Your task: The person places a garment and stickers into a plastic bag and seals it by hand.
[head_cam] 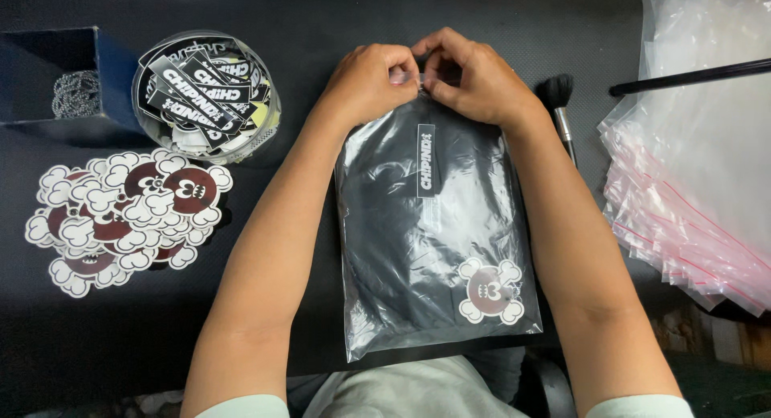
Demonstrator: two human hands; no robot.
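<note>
Fingers of my left hand point(371, 79) & right hand point(474, 74) pinch shut on top edge of clear zip bag point(434, 233) w/ black garment inside, frame center on black table point(321, 16), sticker pile point(124, 217) at left.

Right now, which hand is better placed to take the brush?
Probably the right hand: the brush lies just beside it, while the left hand pinches the bag farther away.
</note>
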